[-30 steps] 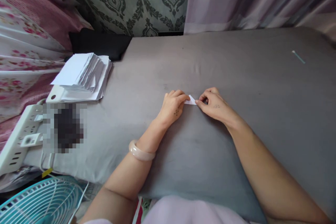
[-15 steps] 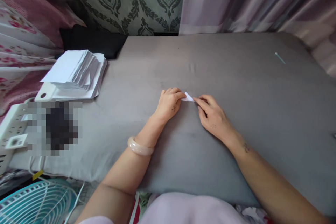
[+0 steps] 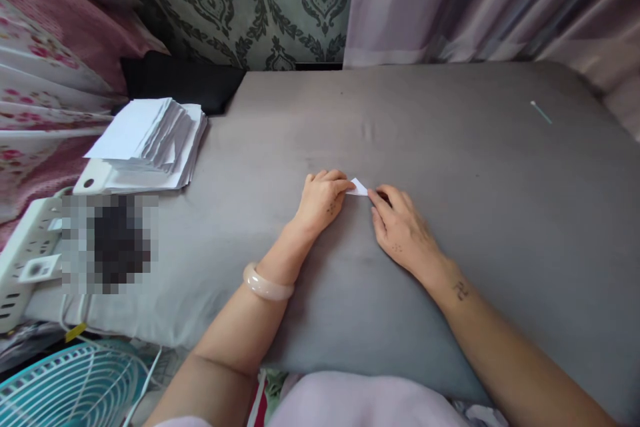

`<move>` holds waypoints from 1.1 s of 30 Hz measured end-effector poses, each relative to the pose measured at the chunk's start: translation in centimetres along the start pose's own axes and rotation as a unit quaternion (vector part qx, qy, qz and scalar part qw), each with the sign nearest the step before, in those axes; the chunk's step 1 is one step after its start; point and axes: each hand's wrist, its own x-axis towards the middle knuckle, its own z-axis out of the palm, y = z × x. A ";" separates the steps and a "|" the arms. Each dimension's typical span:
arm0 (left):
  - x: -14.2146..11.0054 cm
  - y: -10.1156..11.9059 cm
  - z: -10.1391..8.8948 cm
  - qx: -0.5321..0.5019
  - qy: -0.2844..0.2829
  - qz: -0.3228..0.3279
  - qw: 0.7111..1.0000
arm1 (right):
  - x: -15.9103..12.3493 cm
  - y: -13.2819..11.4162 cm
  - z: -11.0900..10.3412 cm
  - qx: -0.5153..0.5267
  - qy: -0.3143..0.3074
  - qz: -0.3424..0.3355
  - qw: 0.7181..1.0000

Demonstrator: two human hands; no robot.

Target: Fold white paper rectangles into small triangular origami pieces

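Observation:
A small piece of folded white paper (image 3: pixel 357 188) lies on the grey-covered surface, its upper edge rising to a point. My left hand (image 3: pixel 323 199) is closed on its left end, thumb and fingers together, hiding that part. At the right corner, my right hand (image 3: pixel 403 223) presses with the index fingertip; the thumb is tucked below and the other fingers are curled. Only the middle of the paper shows between the two hands. A pale bangle (image 3: pixel 267 283) circles my left wrist.
On the left stands a stack of white paper (image 3: pixel 145 137), with a black item (image 3: pixel 183 80) behind it. A power strip (image 3: pixel 30 260), a blurred-out dark patch and a teal fan (image 3: pixel 75 387) are nearer me. A thin stick (image 3: pixel 541 112) lies far right on the grey cover (image 3: pixel 450 127).
My right hand has shifted slightly left and turned a little, its index fingertip still at the paper's corner. My left hand stays on the paper. The view has moved slightly.

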 end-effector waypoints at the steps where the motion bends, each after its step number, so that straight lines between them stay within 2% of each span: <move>1: 0.0 0.0 0.0 0.000 0.001 -0.001 1.000 | 0.1 -0.2 0.0 -0.011 -0.003 -0.001 1.000; 8: 0.0 -0.1 0.2 -0.009 0.010 -0.002 1.000 | 0.5 -1.2 -0.1 -0.063 -0.018 0.001 0.998; 10: 0.1 -0.1 0.2 -0.024 0.011 -0.004 1.000 | 0.6 -0.6 -0.1 -0.019 -0.001 0.008 1.000; 12: 0.2 -0.2 0.2 -0.041 0.013 -0.010 0.999 | 0.9 0.3 -0.3 0.068 0.038 0.029 0.997; 14: 0.2 -0.2 0.2 -0.055 0.014 -0.015 0.998 | 1.6 0.8 -0.5 0.154 0.097 0.061 0.981; 16: 0.3 -0.3 0.2 -0.065 0.015 -0.017 0.998 | 2.5 0.7 -0.7 0.182 0.127 0.067 0.973; 19: 0.4 -0.4 0.3 -0.080 0.023 -0.017 0.996 | 3.5 -0.3 -0.4 0.171 0.092 0.026 0.981; 22: 0.5 -0.7 0.4 -0.131 0.025 -0.035 0.990 | 3.4 -1.1 0.5 0.111 0.047 -0.003 0.993; 25: 0.7 -1.2 0.3 -0.171 0.079 -0.114 0.975 | 2.6 -1.4 1.0 0.064 0.036 -0.014 0.997; 28: 0.6 -1.7 -0.2 -0.151 0.139 -0.188 0.960 | 2.1 -1.6 1.0 0.038 0.025 -0.027 0.999; 30: 0.5 -1.6 -0.7 -0.148 0.125 -0.211 0.958 | 2.0 -1.8 0.9 0.015 0.012 -0.030 0.999; 33: 0.4 -1.0 -1.4 -0.140 0.060 -0.223 0.963 | 1.9 -2.2 0.8 -0.020 -0.002 -0.029 0.999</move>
